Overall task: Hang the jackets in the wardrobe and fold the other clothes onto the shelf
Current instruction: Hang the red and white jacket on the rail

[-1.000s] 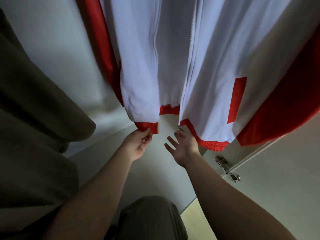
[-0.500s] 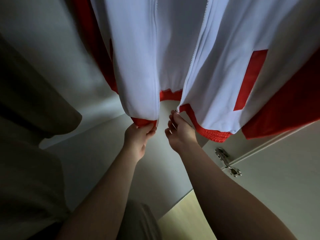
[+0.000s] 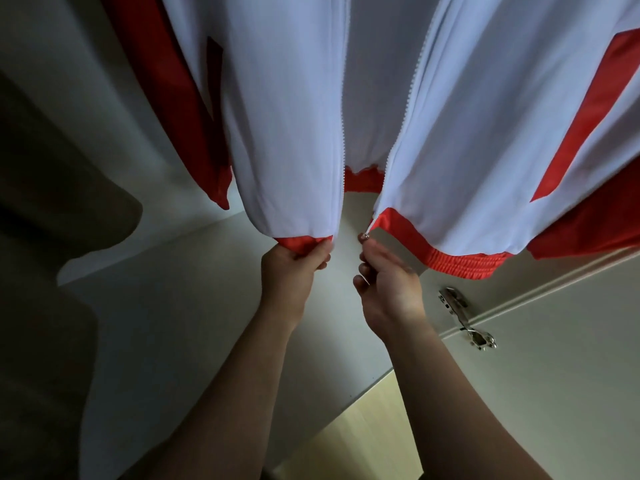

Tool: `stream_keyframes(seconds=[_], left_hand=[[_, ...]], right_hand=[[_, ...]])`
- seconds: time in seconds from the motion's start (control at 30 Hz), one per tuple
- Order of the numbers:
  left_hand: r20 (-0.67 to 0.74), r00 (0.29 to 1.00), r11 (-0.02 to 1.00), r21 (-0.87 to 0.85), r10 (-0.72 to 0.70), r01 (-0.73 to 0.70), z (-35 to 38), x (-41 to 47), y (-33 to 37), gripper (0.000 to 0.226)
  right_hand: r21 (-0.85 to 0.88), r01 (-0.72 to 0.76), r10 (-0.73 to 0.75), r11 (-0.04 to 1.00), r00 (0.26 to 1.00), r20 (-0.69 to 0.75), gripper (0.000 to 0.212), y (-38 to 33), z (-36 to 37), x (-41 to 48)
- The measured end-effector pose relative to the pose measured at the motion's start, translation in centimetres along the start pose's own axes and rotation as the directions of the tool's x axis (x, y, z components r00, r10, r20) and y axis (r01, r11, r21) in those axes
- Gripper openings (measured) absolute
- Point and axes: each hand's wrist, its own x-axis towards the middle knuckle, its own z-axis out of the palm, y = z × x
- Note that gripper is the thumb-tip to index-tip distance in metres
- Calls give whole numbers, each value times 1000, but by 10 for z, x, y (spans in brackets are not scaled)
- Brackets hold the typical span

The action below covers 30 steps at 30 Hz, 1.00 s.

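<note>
A white jacket (image 3: 287, 126) with red sleeves and a red hem hangs inside the wardrobe, its front zip undone. My left hand (image 3: 294, 271) grips the red hem at the bottom of the left front panel. My right hand (image 3: 388, 282) pinches the small metal zip slider (image 3: 365, 236) at the bottom corner of the right front panel. The two panel edges hang a short way apart between my hands. The hanger and the rail are out of view above.
A dark olive garment (image 3: 52, 209) hangs at the left. Below lies the wardrobe's pale floor panel (image 3: 180, 306). The open wardrobe door (image 3: 561, 375) with a metal hinge (image 3: 464, 317) stands at the right. Light wooden flooring (image 3: 363, 427) shows beneath.
My right hand went from open below the hem to pinching the zip slider. My left hand tightened its hold on the left hem. The view moved closer to the jacket.
</note>
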Motion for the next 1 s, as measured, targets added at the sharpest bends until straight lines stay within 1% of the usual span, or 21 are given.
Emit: stream_keyframes(seconds=[0.1,0.17,0.3,0.37,0.47,0.53,0.63,0.8,0.87,0.93,1.0], left_hand=[[20,999,1000,5,30,-30,1,5,7,18],[28,998,999,17,51,-52,1,5,8,21],[10,998,997,26,66,-66,0,8,7,13],[-5,996,995,60,84,-84,1,11,7,11],[-24,996,993,71,91,-89,3,12,7,18],[-34,996,995,71,78,-75,5,11,5,19],[-40,996,992,96,82,-78,4,11,4,20],[-61,991,988,101,121,-115,-1,16,4,20],[-33,994,991,87,106,-103,-1,20,4,15],[4,996,991,107,85,-85,0,23,3,11],[13,993,982,152,115,-116,3,23,0,17]], right_hand=[[-95,11,-7,995,999,44,8,-5,6,1],[-152,23,-21,988,1000,12,5,-8,9,5],[-210,43,-46,977,999,-9,18,-9,7,13],[-167,43,-40,985,999,23,24,-10,4,16],[-37,10,-8,999,999,54,21,-10,3,19],[4,2,-2,1000,999,49,22,-8,4,22],[-5,11,-11,1000,999,32,22,-6,6,24],[-48,40,-39,998,999,17,14,-4,9,23],[-88,57,-55,995,998,27,10,-4,9,22],[-133,71,-68,988,997,34,8,-3,9,21],[-151,84,-81,985,996,25,7,-2,9,20]])
